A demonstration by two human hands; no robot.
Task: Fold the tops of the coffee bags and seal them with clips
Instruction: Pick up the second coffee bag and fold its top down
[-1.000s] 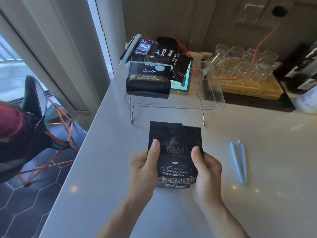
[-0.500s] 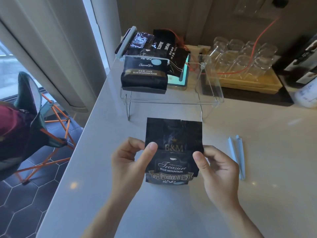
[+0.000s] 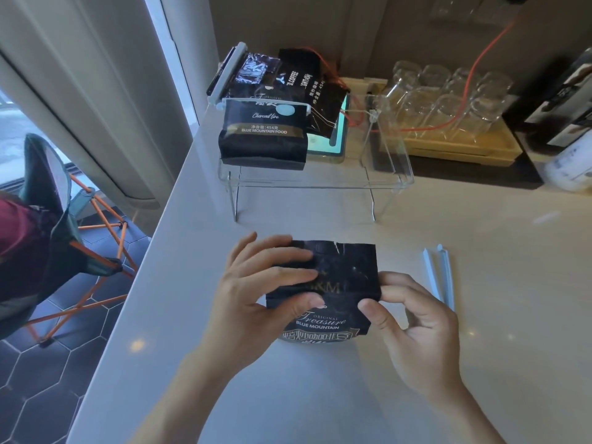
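A black coffee bag (image 3: pixel 342 283) with gold "Treasure Blue Mountain" lettering stands on the pale counter in front of me, its top bent forward over the front. My left hand (image 3: pixel 256 293) lies over the bag's upper left, fingers across the folded top and thumb under it. My right hand (image 3: pixel 413 318) pinches the bag's right edge between thumb and forefinger. A light blue sealing clip (image 3: pixel 440 274) lies on the counter just right of the bag. Two clipped coffee bags (image 3: pixel 262 136) rest on the clear shelf behind.
A clear acrylic shelf (image 3: pixel 387 174) stands at the back of the counter (image 3: pixel 480 363). Behind it a tray of glass tumblers (image 3: pixel 448 100) and an orange cable. The counter's left edge drops to a tiled floor with a folding chair (image 3: pixel 64 225).
The bag stood upright with its top flat; both hands slid up it and the top is now bent forward and down. The left fingers moved over the top.
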